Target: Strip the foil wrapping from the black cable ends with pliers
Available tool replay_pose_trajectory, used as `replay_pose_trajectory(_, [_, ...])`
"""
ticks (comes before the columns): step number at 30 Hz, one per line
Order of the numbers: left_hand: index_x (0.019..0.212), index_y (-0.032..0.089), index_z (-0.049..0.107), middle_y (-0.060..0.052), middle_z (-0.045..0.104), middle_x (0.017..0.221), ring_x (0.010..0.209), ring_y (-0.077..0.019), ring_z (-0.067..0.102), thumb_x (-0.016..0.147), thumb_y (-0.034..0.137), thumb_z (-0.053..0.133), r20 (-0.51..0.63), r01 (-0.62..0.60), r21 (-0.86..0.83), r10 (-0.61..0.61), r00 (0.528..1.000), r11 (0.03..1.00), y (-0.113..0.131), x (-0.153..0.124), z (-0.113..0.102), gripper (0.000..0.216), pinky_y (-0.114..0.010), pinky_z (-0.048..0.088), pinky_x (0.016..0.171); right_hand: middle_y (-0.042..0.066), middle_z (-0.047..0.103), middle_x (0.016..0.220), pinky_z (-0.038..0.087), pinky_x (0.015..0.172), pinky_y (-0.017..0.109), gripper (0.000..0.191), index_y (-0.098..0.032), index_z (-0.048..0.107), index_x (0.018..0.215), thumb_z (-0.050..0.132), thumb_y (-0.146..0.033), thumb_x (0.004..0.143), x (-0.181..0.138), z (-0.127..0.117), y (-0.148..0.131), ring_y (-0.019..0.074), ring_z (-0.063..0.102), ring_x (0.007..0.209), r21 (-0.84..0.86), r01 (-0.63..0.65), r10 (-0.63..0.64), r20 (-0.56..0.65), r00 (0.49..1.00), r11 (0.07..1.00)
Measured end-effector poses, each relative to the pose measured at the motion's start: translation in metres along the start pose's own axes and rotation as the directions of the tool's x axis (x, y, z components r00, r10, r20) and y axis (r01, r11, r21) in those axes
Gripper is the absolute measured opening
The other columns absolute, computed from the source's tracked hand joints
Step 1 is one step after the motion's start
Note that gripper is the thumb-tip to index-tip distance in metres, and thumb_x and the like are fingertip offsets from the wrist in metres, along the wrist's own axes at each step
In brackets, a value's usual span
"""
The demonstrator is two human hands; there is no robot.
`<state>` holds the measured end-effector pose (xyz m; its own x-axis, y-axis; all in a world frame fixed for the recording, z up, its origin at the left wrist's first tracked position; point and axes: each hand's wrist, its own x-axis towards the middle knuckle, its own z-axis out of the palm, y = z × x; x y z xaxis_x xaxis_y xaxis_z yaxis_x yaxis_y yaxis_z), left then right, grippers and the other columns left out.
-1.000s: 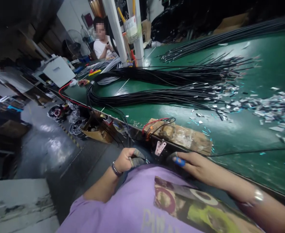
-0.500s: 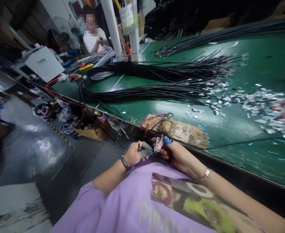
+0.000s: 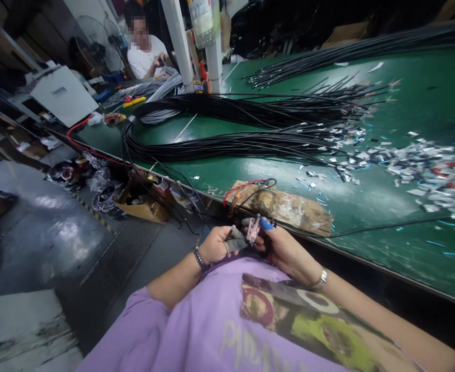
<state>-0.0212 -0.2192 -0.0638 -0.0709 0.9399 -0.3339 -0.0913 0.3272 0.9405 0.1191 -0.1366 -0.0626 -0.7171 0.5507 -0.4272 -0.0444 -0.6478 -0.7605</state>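
My left hand, its fingertips in grey covers, is closed at the front of my shirt. It pinches what appears to be the end of a black cable, mostly hidden by the fingers. Close beside it, my right hand is closed on a small pinkish clip-like tool, whose exact kind I cannot make out. A blue cover sits on the right thumb. The tool's tip is by the left fingertips. Just beyond the hands, a worn wooden block with red and black wires lies at the bench edge.
Bundles of black cables stretch over the green bench. Silvery scraps and blue bits lie at the right. A white post rises at the back. A co-worker sits beyond. An open cardboard box stands below left.
The black stub above my left hand no longer stands out, and that hand's fingers have shifted slightly. My right hand keeps its grip. The view has tilted a little.
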Motion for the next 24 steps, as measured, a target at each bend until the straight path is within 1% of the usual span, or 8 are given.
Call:
replay_pose_trajectory(4, [0.061, 0.014, 0.051, 0.005, 0.049, 0.044, 0.034, -0.0029, 0.036, 0.052, 0.065, 0.072, 0.002, 0.017, -0.009, -0.017, 1.0, 1.0, 0.001, -0.004, -0.002, 0.056, -0.018, 0.026, 0.036, -0.005, 0.037, 0.051, 0.015, 0.041, 0.024, 0.058, -0.021, 0.043, 0.059, 0.053, -0.077, 0.065, -0.001, -0.003, 0.001, 0.0084, 0.026, 0.044, -0.049, -0.006, 0.006, -0.012, 1.0, 0.999])
replay_pose_trajectory(8, [0.06, 0.013, 0.052, 0.004, 0.048, 0.046, 0.038, -0.0031, 0.036, 0.054, 0.063, 0.073, 0.047, 0.016, -0.021, -0.015, 0.999, 1.0, 0.001, -0.011, -0.003, 0.054, -0.018, 0.029, 0.04, -0.005, 0.036, 0.051, 0.02, 0.043, 0.025, 0.057, -0.022, 0.039, 0.059, 0.052, -0.076, 0.067, -0.004, -0.006, 0.0, 0.0092, 0.025, 0.046, -0.093, 0.048, -0.048, 0.007, 0.999, 0.995])
replay_pose_trajectory(11, [0.059, 0.012, 0.053, 0.004, 0.047, 0.048, 0.044, -0.0045, 0.04, 0.052, 0.059, 0.076, 0.047, -0.024, -0.022, 0.025, 0.999, 0.999, 0.003, -0.016, -0.002, 0.052, -0.019, 0.034, 0.046, -0.005, 0.037, 0.051, 0.021, 0.043, 0.025, 0.055, -0.021, 0.043, 0.06, 0.054, -0.074, 0.068, -0.007, -0.012, 0.001, 0.0092, 0.025, 0.046, -0.121, 0.041, -0.036, 0.045, 0.998, 0.992])
replay_pose_trajectory(15, [0.058, 0.012, 0.056, 0.001, 0.052, 0.053, 0.049, -0.0065, 0.045, 0.049, 0.058, 0.078, 0.037, -0.049, 0.011, 0.049, 0.998, 0.999, 0.007, -0.023, -0.003, 0.052, -0.02, 0.04, 0.052, -0.005, 0.037, 0.049, 0.019, 0.043, 0.024, 0.054, -0.018, 0.056, 0.067, 0.057, -0.071, 0.069, -0.013, -0.026, -0.003, 0.0084, 0.026, 0.045, -0.201, 0.06, -0.036, 0.123, 0.992, 0.978])
replay_pose_trajectory(17, [0.061, 0.011, 0.059, -0.001, 0.056, 0.056, 0.053, -0.0083, 0.049, 0.055, 0.061, 0.074, 0.063, -0.058, 0.038, 0.055, 0.996, 0.998, 0.01, -0.025, -0.005, 0.053, -0.021, 0.042, 0.055, -0.006, 0.037, 0.048, 0.018, 0.042, 0.024, 0.052, -0.016, 0.059, 0.07, 0.059, -0.068, 0.07, -0.019, -0.033, -0.009, 0.0076, 0.027, 0.044, -0.258, 0.052, -0.011, 0.159, 0.987, 0.965])
replay_pose_trajectory(19, [0.066, 0.01, 0.062, -0.005, 0.061, 0.06, 0.057, -0.0104, 0.055, 0.065, 0.064, 0.066, 0.101, -0.06, 0.054, 0.055, 0.993, 0.997, 0.015, -0.025, -0.007, 0.053, -0.022, 0.044, 0.059, -0.006, 0.038, 0.047, 0.017, 0.042, 0.023, 0.049, -0.016, 0.061, 0.073, 0.063, -0.065, 0.069, -0.026, -0.04, -0.018, 0.0069, 0.026, 0.044, -0.293, 0.045, 0.013, 0.191, 0.982, 0.955])
replay_pose_trajectory(20, [0.069, 0.011, 0.062, -0.006, 0.062, 0.061, 0.057, -0.0104, 0.055, 0.069, 0.064, 0.061, 0.086, -0.068, 0.037, 0.064, 0.994, 0.997, 0.018, -0.025, -0.008, 0.054, -0.021, 0.044, 0.058, -0.007, 0.038, 0.046, 0.017, 0.042, 0.023, 0.049, -0.016, 0.061, 0.074, 0.063, -0.064, 0.069, -0.03, -0.043, -0.024, 0.0066, 0.026, 0.043, -0.305, 0.05, 0.012, 0.2, 0.98, 0.951])
replay_pose_trajectory(24, [0.074, 0.011, 0.062, -0.007, 0.065, 0.065, 0.057, -0.011, 0.058, 0.077, 0.06, 0.056, 0.091, -0.121, -0.019, 0.123, 0.988, 0.992, 0.039, -0.012, -0.008, 0.05, -0.022, 0.046, 0.057, -0.007, 0.038, 0.044, 0.013, 0.042, 0.023, 0.051, -0.015, 0.063, 0.074, 0.063, -0.066, 0.068, -0.042, -0.055, -0.055, 0.0058, 0.024, 0.042, -0.378, 0.097, -0.04, 0.155, 0.987, 0.921])
